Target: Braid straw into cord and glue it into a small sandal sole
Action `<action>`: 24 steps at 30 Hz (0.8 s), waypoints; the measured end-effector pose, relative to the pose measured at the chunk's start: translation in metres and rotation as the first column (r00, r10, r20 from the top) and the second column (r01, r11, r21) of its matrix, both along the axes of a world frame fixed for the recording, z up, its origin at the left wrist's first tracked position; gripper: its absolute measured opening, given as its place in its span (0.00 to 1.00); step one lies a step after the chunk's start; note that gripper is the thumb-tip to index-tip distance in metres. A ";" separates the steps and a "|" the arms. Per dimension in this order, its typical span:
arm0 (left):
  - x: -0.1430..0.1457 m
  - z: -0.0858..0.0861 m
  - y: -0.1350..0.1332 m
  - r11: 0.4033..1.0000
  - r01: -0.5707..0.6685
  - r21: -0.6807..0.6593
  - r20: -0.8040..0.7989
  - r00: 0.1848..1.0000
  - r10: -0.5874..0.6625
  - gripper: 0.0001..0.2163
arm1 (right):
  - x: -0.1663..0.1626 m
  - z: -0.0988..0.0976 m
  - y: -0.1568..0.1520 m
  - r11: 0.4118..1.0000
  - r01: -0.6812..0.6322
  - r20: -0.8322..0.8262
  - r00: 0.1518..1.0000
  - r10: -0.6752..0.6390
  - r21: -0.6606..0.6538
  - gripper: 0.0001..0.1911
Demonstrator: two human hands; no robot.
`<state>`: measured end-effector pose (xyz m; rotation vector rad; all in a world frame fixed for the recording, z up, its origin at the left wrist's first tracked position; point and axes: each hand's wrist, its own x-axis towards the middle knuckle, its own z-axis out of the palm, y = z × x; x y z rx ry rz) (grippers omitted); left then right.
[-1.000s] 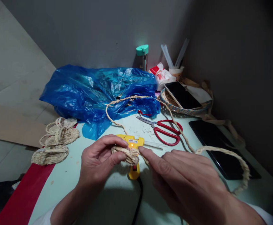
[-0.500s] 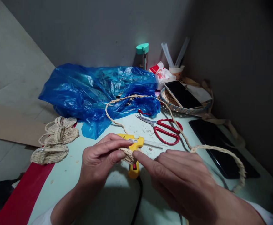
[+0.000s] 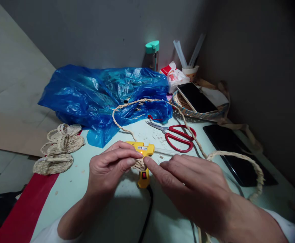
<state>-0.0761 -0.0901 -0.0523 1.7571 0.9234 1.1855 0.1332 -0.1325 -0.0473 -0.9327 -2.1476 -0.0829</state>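
Note:
Between thumb and fingers, my left hand (image 3: pixel 109 165) pinches a small coil of braided straw cord (image 3: pixel 139 164). My right hand (image 3: pixel 190 185) presses its index fingertip against the coil's right side; its other fingers curl underneath, and what they hold, if anything, is hidden. Behind the coil lies a yellow glue gun (image 3: pixel 144 182) with a clear glue stick (image 3: pixel 166 152) out of its back and a small orange light glowing. A long braided straw cord (image 3: pixel 144 100) loops from behind my left hand, over the blue bag, and down to the right beside my right hand.
Red-handled scissors (image 3: pixel 179 138) lie beyond the glue gun. A blue plastic bag (image 3: pixel 99 91) covers the back. Small woven straw slippers (image 3: pixel 58 163) sit at left. A basket (image 3: pixel 200 116) with a phone (image 3: pixel 196 98) and a dark tablet-like slab (image 3: pixel 238 155) are at right.
The view has shifted slightly, so things sit a little higher. Both hands keep their places at the coil, the right index finger still against it. The glue gun's light now shows orange.

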 end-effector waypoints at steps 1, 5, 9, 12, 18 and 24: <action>0.001 0.000 0.000 1.000 -0.009 0.006 -0.012 1.000 0.009 0.13 | 0.000 0.001 0.001 1.000 -0.001 0.002 1.000 0.001 0.000 0.16; 0.006 0.000 -0.002 0.996 -0.056 0.065 -0.070 0.996 0.061 0.12 | -0.003 0.005 0.003 1.000 0.024 0.035 0.999 -0.024 -0.001 0.10; 0.012 0.000 -0.007 0.982 -0.127 0.137 -0.097 0.985 0.141 0.12 | -0.008 0.009 0.006 0.995 0.093 0.052 0.994 -0.095 0.039 0.07; 0.015 0.000 -0.011 0.969 -0.155 0.193 -0.099 0.979 0.177 0.11 | -0.011 0.008 0.008 0.991 0.122 0.064 0.990 -0.126 0.052 0.06; 0.018 0.001 -0.012 0.953 -0.167 0.252 -0.116 0.973 0.202 0.10 | -0.011 0.004 0.008 0.990 0.115 0.082 0.989 -0.121 0.076 0.06; 0.015 -0.001 -0.014 0.962 -0.134 0.239 -0.157 0.972 0.174 0.11 | -0.010 0.000 0.010 0.993 0.104 0.070 0.992 -0.109 0.063 0.07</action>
